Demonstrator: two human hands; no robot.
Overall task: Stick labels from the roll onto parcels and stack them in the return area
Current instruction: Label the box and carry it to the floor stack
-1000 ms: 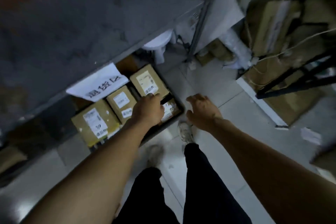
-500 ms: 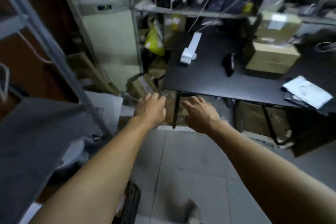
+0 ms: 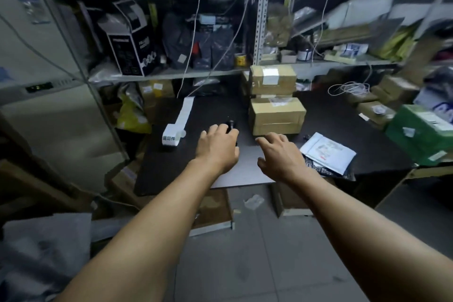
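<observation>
A white label roll (image 3: 172,138) lies on the black table (image 3: 186,169) at its left, a long strip trailing back from it. Two brown cardboard parcels are stacked behind the table's middle, the lower parcel (image 3: 277,115) under the upper parcel (image 3: 272,79). My left hand (image 3: 218,147) hovers over the table with loose fingers and holds nothing; it is to the right of the roll. Just below the lower parcel, my right hand (image 3: 279,154) is stretched out with its fingers spread, empty. A small black object (image 3: 231,127) peeks out behind my left hand.
A white mailer bag (image 3: 327,152) lies on the table at right, a green box (image 3: 424,133) beyond it. Cluttered metal shelving (image 3: 261,17) with boxes and cables rises behind. More cartons stand under the table; a grey shelf corner (image 3: 49,235) is near left.
My view swung from the floor shelf of labelled parcels up to the black table. Both empty hands came away from those parcels and now reach over the table.
</observation>
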